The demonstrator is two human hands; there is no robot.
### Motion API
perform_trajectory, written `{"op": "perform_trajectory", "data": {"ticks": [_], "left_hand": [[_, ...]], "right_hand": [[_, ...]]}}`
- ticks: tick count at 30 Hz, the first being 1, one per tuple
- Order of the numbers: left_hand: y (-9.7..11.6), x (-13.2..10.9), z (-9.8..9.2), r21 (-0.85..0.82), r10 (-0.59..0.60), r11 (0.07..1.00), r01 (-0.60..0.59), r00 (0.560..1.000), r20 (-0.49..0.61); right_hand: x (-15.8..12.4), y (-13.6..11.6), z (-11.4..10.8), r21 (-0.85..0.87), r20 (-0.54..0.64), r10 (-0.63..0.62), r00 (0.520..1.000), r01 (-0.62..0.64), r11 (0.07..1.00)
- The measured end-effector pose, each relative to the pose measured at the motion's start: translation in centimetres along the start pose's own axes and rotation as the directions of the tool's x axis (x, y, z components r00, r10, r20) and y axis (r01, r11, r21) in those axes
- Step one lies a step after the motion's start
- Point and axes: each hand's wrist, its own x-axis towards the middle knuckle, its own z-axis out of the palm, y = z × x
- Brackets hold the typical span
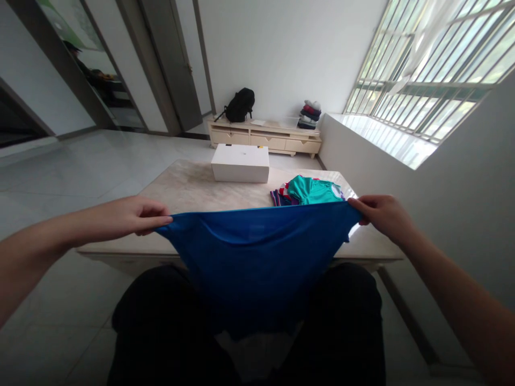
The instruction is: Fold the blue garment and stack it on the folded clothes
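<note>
- Blue garment (pixel 257 257), stretched wide by its top edge in front of the near edge of the worktop (pixel 189 187), hanging down over the dark-trousered lap.
- Left hand (pixel 132 215) closed on the garment's left corner, fingers pinched over the cloth.
- Right hand (pixel 378 213) closed on the right corner, thumb and fingers clamped on the fabric.
- Top edge pulled nearly straight between the two hands, sagging slightly in the middle; lower part narrowing downward.
- Just beyond the garment on the worktop, a small heap of clothes (pixel 309 191), teal piece on top, striped pieces beneath.
- White box (pixel 240 163) at the far side of the worktop, well apart from the hands.
- Farther back, a low cream cabinet (pixel 265 140) against the wall, with a black backpack (pixel 240 105) at its left end and a stack of folded clothes (pixel 309 116) at its right.
- Barred window (pixel 434 69) at the right.
</note>
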Motion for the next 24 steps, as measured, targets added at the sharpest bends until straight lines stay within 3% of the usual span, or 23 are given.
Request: {"op": "perform_trajectory", "data": {"ticks": [2, 3, 5, 7, 9, 10, 12, 14, 17, 20, 24], "left_hand": [[0.2, -0.6, 2.8, -0.084, 0.023, 0.996, -0.019, 0.999, 0.046], [0.0, -1.1, 4.4, -0.131, 0.034, 0.991, -0.023, 0.996, 0.078], [-0.1, -2.0, 7.4, -0.232, 0.060, 0.972, -0.022, 0.986, 0.159], [0.3, -2.6, 9.7, -0.314, 0.092, 0.949, 0.006, 0.951, 0.295], [1.4, -2.6, 11.7, -0.369, 0.141, 0.929, 0.036, 0.886, 0.441], [2.2, -2.5, 12.9, -0.386, 0.162, 0.921, 0.041, 0.863, 0.478], [3.7, -2.0, 15.7, -0.408, 0.179, 0.913, 0.025, 0.873, 0.455], [4.8, -1.4, 18.8, -0.412, 0.160, 0.911, 0.001, 0.921, 0.356], [5.2, -0.6, 22.7, -0.412, 0.136, 0.911, -0.032, 0.964, 0.227], [4.5, -0.1, 24.5, -0.374, 0.107, 0.925, -0.060, 0.989, 0.105], [3.2, 0.3, 25.0, -0.295, 0.082, 0.952, -0.079, 0.997, -0.002]], "right_hand": [[-1.1, -0.8, -1.2, -0.098, -0.043, -0.016, 0.999, 0.012, 0.995], [-2.5, -1.0, -1.5, -0.087, 0.012, -0.012, 1.000, 0.013, 0.996], [-6.5, -1.4, -0.8, 0.060, 0.229, 0.034, 0.973, -0.049, 0.997], [-11.3, -1.8, 1.6, 0.269, 0.497, 0.076, 0.865, -0.237, 0.934], [-15.7, -2.4, 5.4, 0.381, 0.649, 0.059, 0.759, -0.391, 0.838], [-17.6, -2.7, 7.5, 0.411, 0.697, 0.028, 0.716, -0.431, 0.803], [-20.3, -3.3, 11.9, 0.470, 0.726, -0.014, 0.688, -0.480, 0.741], [-22.0, -3.7, 15.7, 0.540, 0.716, -0.031, 0.697, -0.525, 0.658], [-23.4, -3.7, 19.1, 0.635, 0.642, -0.006, 0.766, -0.528, 0.564], [-23.6, -3.4, 19.4, 0.612, 0.608, -0.038, 0.793, -0.437, 0.659], [-22.6, -3.8, 17.5, 0.549, 0.575, -0.142, 0.806, -0.251, 0.797]]}}
